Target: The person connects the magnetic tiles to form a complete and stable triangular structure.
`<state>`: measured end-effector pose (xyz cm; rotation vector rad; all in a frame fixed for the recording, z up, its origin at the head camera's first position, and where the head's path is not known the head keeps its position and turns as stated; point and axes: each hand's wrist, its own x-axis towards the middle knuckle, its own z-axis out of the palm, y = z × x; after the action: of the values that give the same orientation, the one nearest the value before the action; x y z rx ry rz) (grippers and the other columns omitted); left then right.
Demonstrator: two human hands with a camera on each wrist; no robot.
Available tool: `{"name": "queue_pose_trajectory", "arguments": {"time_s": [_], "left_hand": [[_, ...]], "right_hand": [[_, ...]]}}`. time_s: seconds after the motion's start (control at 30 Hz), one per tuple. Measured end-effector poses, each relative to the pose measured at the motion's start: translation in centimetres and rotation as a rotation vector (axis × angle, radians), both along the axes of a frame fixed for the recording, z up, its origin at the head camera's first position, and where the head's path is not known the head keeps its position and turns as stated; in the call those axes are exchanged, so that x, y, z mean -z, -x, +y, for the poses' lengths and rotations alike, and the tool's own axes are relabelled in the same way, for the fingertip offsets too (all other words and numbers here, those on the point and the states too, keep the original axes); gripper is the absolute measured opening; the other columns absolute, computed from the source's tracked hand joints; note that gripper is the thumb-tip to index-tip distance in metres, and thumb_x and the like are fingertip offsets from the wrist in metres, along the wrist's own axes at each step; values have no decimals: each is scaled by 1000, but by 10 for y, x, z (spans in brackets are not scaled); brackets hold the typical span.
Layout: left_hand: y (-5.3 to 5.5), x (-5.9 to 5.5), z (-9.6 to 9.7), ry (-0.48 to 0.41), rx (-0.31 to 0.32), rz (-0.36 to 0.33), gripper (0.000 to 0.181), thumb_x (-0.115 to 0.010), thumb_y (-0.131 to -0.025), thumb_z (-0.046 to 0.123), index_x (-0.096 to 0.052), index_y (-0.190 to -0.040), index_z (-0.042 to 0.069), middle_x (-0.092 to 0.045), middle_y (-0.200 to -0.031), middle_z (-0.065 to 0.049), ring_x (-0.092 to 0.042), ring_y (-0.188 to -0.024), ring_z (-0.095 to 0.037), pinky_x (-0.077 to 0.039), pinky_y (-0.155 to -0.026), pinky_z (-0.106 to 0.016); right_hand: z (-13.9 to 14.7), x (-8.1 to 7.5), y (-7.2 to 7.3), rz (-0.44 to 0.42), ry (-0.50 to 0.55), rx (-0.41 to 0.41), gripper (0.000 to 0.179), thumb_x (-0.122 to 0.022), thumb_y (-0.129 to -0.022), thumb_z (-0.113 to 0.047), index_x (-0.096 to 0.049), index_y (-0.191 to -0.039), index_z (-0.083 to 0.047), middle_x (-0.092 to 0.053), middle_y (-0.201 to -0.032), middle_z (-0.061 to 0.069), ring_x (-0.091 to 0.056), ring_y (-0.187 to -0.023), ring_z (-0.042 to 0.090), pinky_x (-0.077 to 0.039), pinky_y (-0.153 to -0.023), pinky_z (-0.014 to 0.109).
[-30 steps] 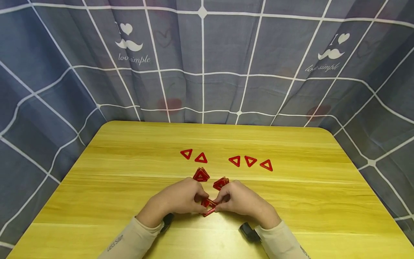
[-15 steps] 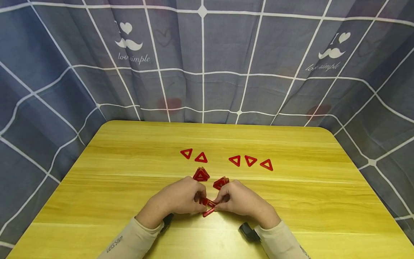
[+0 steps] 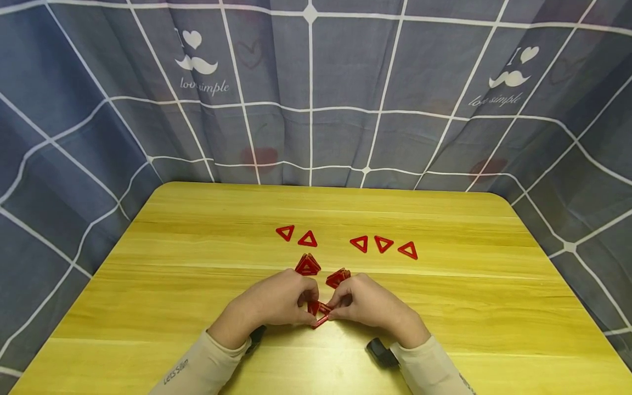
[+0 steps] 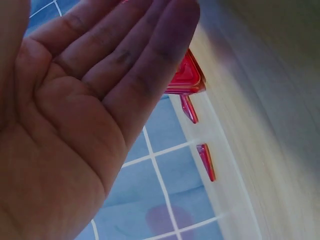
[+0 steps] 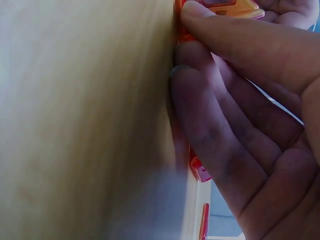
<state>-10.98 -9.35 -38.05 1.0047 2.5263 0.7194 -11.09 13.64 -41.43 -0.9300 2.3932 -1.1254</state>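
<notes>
Low at the middle of the table in the head view, both hands work on a small group of translucent red triangular tiles (image 3: 321, 321). My left hand (image 3: 281, 300) pinches the group's left side between thumb and fingers. From the right, my right hand (image 3: 375, 306) pinches it; the right wrist view shows the thumb on an orange-red tile (image 5: 240, 9). Fingertips partly hide how these tiles join. Just beyond the hands stand a red pyramid-like cluster of tiles (image 3: 308, 266) and a second cluster (image 3: 337, 278), partly behind the right hand.
Farther back, two loose red triangles (image 3: 308, 239) lie at left and three more triangles (image 3: 383, 244) at right, flat on the yellow wooden table (image 3: 197, 230). A grey-blue checked curtain (image 3: 345, 137) hangs behind the table and along both sides.
The tiles between the hands have shifted slightly, and the left one, tilted half a second ago, now shows more of its face. Both hands stay nearly in place; clusters and loose triangles have not moved.
</notes>
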Motion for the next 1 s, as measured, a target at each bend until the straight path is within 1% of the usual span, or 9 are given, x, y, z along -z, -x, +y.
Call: {"name": "queue_pose_trajectory", "arguments": {"time_s": [0.23,0.3,0.4,0.5,0.67,0.73,0.8,0.9,1.0], "left_hand": [[1,1,-1,13,12,-13,29,-91,-75,26,-68,-90,17,-62,-76,11,-51,-63,-2,-45,-59,-23],[1,2,-1,23,15,-3,30,-92,-74,24,-68,-91,17,-62,-76,11,-51,-64,-2,-45,-60,-23],[1,5,-1,27,19,18,28,-91,-74,23,-68,-88,17,-60,-74,12,-50,-63,-1,-45,-59,-23],[1,7,0,26,14,34,26,-90,-75,23,-66,-83,17,-56,-69,11,-48,-60,-2,-43,-57,-23],[1,8,0,33,-2,34,29,-90,-76,26,-62,-80,18,-53,-66,7,-44,-59,-2,-41,-55,-24],[1,8,0,34,-3,29,30,-90,-75,27,-62,-80,18,-53,-66,6,-44,-59,-2,-40,-55,-24],[1,8,1,36,-1,25,31,-91,-75,28,-62,-82,18,-53,-67,6,-44,-60,-3,-41,-56,-24],[1,8,2,36,14,25,34,-91,-75,30,-66,-93,16,-55,-74,7,-48,-65,-4,-44,-61,-25],[1,9,3,30,41,29,43,-91,-76,30,-68,-110,15,-62,-92,10,-55,-80,-4,-48,-74,-25]], "right_hand": [[1,0,1,24,0,14,7,-83,-84,-11,-78,-87,-14,-67,-77,-15,-62,-67,2,-54,-64,24],[1,0,2,35,-4,19,6,-83,-85,-11,-78,-89,-14,-67,-78,-15,-62,-68,2,-54,-65,24],[2,-1,2,50,-12,29,7,-82,-86,-10,-77,-91,-13,-67,-81,-14,-62,-70,2,-53,-66,24],[6,-6,3,54,-6,44,10,-82,-85,-8,-77,-93,-11,-68,-84,-12,-62,-71,3,-54,-67,25],[18,-18,5,42,47,76,10,-82,-85,-7,-78,-95,-8,-70,-82,-9,-62,-64,8,-53,-57,27],[25,-22,6,40,51,98,9,-81,-86,-9,-79,-95,-9,-70,-81,-10,-62,-63,9,-53,-55,28],[33,-24,9,44,49,128,10,-81,-86,-10,-79,-96,-9,-69,-80,-11,-63,-65,10,-53,-57,29],[47,-26,12,70,41,187,12,-83,-85,-12,-79,-96,-10,-69,-80,-12,-64,-70,10,-53,-61,29],[62,-26,16,114,37,244,15,-85,-82,-12,-78,-96,-8,-69,-82,-9,-63,-72,11,-53,-63,30]]}}
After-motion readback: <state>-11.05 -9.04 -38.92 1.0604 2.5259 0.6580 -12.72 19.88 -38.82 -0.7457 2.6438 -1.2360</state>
